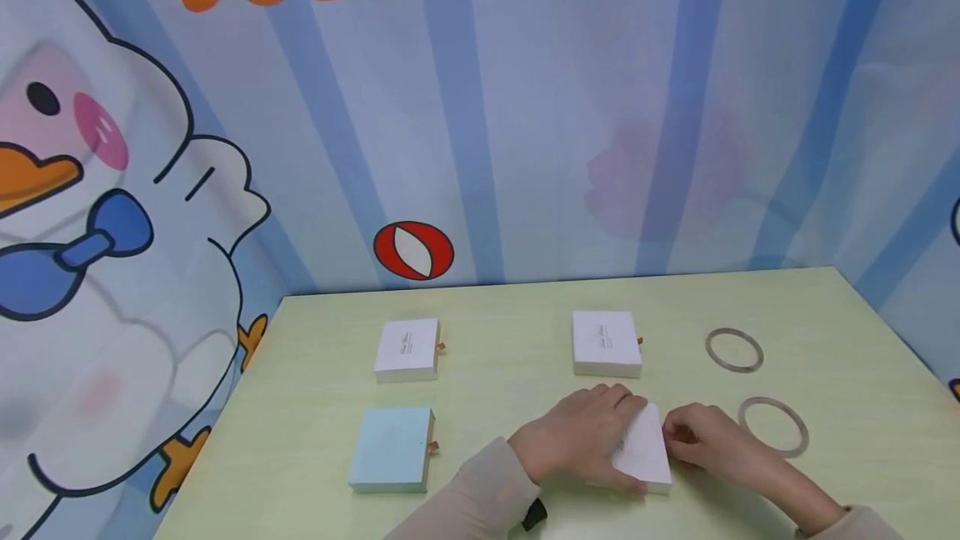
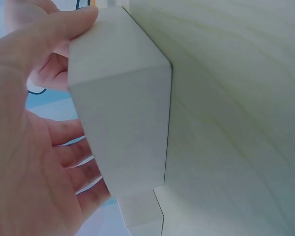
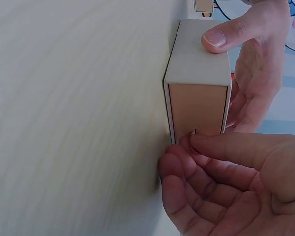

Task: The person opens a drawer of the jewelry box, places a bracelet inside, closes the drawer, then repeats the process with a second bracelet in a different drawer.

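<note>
My left hand (image 1: 581,432) grips a white box (image 1: 645,450) lying on the table, thumb on its near side and fingers across the top to the far side. In the left wrist view the thumb presses the edge of the same box (image 2: 123,132). At the box's right end is my right hand (image 1: 712,444), thumb and forefinger pinched together. In the right wrist view those fingertips (image 3: 199,142) pinch at the lower part of the brown drawer front (image 3: 196,105), on a small pull tab mostly hidden by them. The drawer sits inside its sleeve.
Behind stands another white box (image 1: 606,342) with a brown tab. On the left lie a white box (image 1: 407,348) and a light blue box (image 1: 392,447), each tabbed on the right. Two grey rings, a far ring (image 1: 738,369) and a near ring (image 1: 804,438), lie at the right.
</note>
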The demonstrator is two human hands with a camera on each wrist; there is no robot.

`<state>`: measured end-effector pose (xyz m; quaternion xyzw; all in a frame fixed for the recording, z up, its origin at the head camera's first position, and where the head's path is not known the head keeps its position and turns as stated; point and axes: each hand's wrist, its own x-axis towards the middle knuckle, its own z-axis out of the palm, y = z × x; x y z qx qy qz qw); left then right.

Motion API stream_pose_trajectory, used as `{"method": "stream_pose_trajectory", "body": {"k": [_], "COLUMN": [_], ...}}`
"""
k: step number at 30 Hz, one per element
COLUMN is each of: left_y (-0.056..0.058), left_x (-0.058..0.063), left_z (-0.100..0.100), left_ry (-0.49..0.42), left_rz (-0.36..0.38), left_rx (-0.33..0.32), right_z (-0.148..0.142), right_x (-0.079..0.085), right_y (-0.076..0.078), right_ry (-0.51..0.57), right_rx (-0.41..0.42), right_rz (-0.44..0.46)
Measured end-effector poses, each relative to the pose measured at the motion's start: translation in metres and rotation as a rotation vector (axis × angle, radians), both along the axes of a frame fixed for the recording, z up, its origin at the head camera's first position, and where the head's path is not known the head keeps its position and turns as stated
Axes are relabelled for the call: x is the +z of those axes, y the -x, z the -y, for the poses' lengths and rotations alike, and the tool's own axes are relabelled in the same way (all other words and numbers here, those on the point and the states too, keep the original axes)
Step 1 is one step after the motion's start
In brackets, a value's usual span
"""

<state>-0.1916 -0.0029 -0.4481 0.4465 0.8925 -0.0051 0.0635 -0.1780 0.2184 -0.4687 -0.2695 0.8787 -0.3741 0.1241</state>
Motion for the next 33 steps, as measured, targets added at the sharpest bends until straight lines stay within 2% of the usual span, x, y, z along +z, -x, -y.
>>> {"method": "stream_pose_trajectory", "body": {"k": [6, 23, 33], "left_y": [0.001, 0.0026, 0.0018], "left_x": [-0.0004, -0.0027, -0.0008], "left_z": [-0.0006, -0.0015, -0.0029], "left_ry": [-0.002, -0.001, 0.002], "left_rz": [0.01, 0.043, 0.047], "left_rx": [0.007, 0.027, 0.038], "right_z": [-0.0001, -0.0042, -0.0064], "right_x": [-0.0005, -0.0016, -0.0015], "right_y": [0.0003, -0.002, -0.0021], "right_ry": [0.011, 0.01, 0.026], "right_rx": [0.005, -0.02, -0.015], "right_rz": [0.022, -0.006, 0.019]}}
